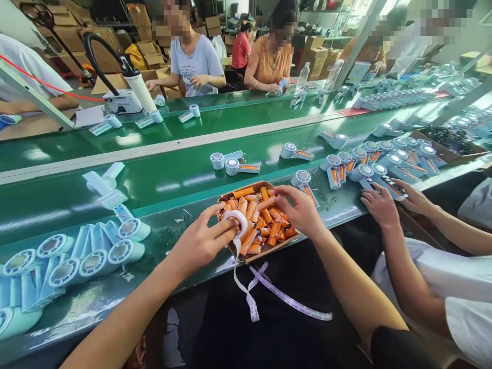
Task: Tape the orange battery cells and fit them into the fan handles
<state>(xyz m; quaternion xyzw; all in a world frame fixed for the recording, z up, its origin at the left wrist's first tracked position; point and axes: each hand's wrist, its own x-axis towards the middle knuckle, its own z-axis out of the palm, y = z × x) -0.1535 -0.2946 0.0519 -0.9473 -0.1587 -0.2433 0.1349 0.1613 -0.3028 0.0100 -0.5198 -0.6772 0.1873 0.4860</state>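
My left hand (200, 238) has its fingers through and around a roll of white sticker tape (239, 219). A loose end of the strip (251, 307) with small pink marks hangs below the table edge. Under the roll stands a shallow cardboard box (264, 254) heaped with orange-wrapped cylindrical batteries (274, 231). At the box's right side, my right hand (303, 211) is closed, thumb and fingers pinching one end of an orange battery (266, 203). Part of that battery is hidden by the fingers.
Pale blue handheld fan bodies (92, 261) are stacked at left; others with orange batteries (359, 159) line the table at right. A green conveyor belt (165, 174) runs beyond the box. A co-worker's hands (384, 202) handle a fan close by on the right. More people sit opposite.
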